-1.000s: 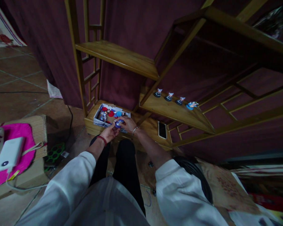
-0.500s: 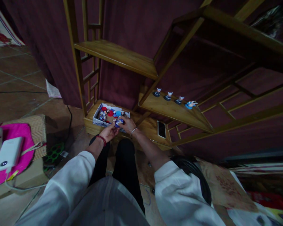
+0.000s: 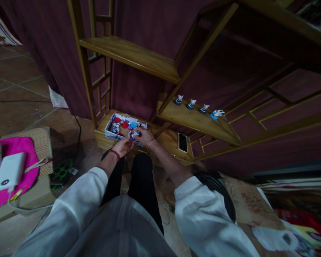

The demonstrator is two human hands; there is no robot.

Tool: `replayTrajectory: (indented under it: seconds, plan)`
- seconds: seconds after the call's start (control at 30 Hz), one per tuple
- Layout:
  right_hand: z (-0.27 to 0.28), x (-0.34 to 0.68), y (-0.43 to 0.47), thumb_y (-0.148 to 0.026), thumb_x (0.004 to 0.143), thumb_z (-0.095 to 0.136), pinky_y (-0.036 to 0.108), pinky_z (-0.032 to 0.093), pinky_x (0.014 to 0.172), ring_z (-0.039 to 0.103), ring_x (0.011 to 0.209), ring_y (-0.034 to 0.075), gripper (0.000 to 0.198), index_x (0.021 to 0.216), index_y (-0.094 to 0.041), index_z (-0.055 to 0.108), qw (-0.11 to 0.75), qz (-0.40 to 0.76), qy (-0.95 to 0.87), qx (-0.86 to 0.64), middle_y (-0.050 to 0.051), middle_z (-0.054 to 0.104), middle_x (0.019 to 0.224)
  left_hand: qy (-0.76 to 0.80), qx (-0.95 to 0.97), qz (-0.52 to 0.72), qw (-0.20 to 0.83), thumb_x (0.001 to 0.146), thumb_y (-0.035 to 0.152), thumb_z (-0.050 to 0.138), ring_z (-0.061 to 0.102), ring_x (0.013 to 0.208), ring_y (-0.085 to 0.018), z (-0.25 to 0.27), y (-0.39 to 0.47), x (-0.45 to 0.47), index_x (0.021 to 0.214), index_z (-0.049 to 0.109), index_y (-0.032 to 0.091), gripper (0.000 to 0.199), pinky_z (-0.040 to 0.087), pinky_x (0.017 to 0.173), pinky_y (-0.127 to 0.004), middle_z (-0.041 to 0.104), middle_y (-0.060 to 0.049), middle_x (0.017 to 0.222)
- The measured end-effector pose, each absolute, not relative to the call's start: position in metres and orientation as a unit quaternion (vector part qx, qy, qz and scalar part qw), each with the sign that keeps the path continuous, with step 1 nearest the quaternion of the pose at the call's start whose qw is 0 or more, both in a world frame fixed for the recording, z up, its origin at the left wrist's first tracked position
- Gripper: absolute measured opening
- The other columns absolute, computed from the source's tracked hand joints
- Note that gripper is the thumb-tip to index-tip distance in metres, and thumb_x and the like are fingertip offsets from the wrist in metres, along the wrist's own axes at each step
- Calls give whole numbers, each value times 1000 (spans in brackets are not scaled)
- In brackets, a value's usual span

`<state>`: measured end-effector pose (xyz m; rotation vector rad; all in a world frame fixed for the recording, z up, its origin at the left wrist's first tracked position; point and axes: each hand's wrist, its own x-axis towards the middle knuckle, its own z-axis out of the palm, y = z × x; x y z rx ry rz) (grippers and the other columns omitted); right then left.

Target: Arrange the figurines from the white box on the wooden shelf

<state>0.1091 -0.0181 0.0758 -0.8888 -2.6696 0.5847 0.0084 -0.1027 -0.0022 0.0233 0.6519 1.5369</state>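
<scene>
Between my two hands is a small blue-purple figurine (image 3: 134,134). My left hand (image 3: 123,145) grips it from the left with its fingertips. From the right, my right hand (image 3: 144,137) has thumb and fingers closed on the same figurine. Just behind them, an open cardboard box (image 3: 112,135) holds several little figurines with red and blue round bases. It sits on the low wooden board of a shelf unit. Higher up on the right, a wooden shelf (image 3: 184,116) bears a row of several small figurines (image 3: 192,104), the rightmost on a light blue base.
A smartphone (image 3: 182,142) lies on the low board to the right. An upper shelf plank (image 3: 131,57) juts out above the box. At left, a white power bank (image 3: 10,171) with a cable rests on a pink cloth (image 3: 29,160). Black coiled material (image 3: 216,185) is at right.
Both hands stay on the figurine, which appears slightly turned between the fingers. The view has shifted a little; the box and shelves look otherwise the same.
</scene>
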Motion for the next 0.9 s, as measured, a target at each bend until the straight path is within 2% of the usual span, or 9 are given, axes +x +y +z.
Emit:
replayTrajectory:
  seconds: [0.9]
  plan:
    - [82, 109, -15, -15, 70, 56, 24, 38, 76, 53, 84, 15, 22, 92, -19, 61, 122, 189, -952, -208, 3, 60, 90, 285, 18, 663, 693, 76, 38, 55, 57, 60, -10, -1, -104, 7, 84, 58, 14, 25, 47, 55, -21, 60, -3, 68]
